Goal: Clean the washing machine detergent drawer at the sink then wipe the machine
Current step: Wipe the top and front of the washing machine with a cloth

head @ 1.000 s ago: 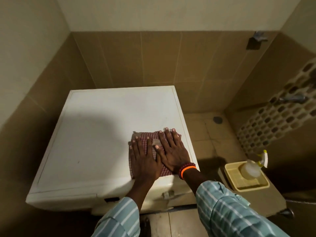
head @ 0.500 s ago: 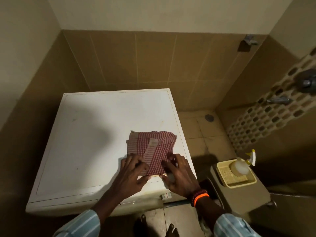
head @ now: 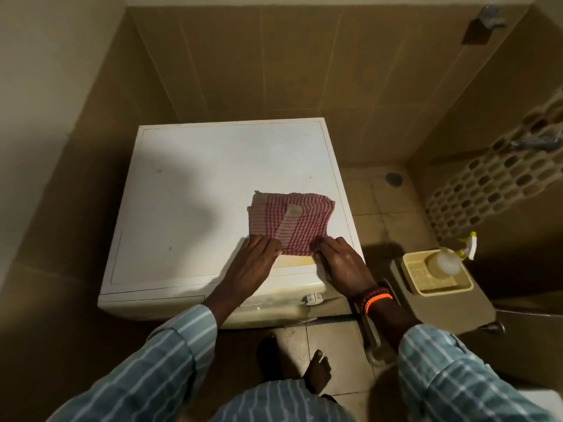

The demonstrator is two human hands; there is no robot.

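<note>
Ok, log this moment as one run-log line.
step: wiping machine | cloth: flat on washing machine top | left hand, right hand: pinching near edge

walls: brown tile (head: 274, 62) | floor: beige tile (head: 393, 220) | light: dim

Cloth (head: 291, 219) on washing machine (head: 195, 190), tray (head: 437, 274) at right

White washing machine top (head: 189, 190) in a tiled corner, carrying a folded red-and-white checked cloth (head: 289, 222) near its front right edge; both hands rested on the cloth's near edge. To the right stood a low ledge (head: 475, 309) bearing a yellow tray (head: 438, 287), in which a spray bottle (head: 447, 260) lay on its side. Tiled floor (head: 390, 220) lay between them.
</note>
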